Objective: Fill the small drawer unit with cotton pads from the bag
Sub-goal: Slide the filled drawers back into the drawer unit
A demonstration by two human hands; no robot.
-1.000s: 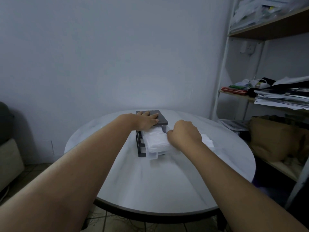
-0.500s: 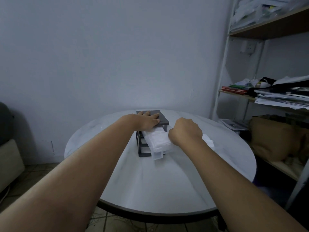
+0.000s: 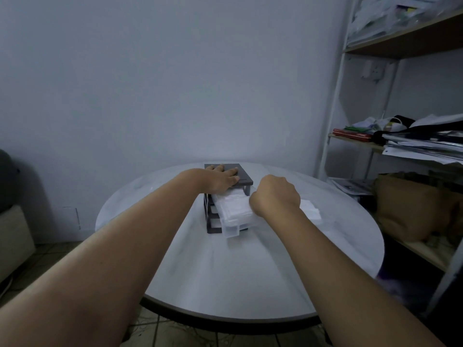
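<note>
A small dark drawer unit stands near the far side of the round white table. Its clear top drawer is pulled out toward me and holds white cotton pads. My left hand lies flat on the unit's top, fingers spread. My right hand is curled into a fist over the pads at the drawer's right side, its fingers hidden. The bag of cotton pads lies on the table just right of the unit, partly behind my right hand.
A shelf rack with papers, books and a brown bag stands close to the table's right. A beige seat is at the far left. A wall runs behind the table.
My right hand has shifted slightly up and toward the unit over the pads. The left hand stays on the unit's top.
</note>
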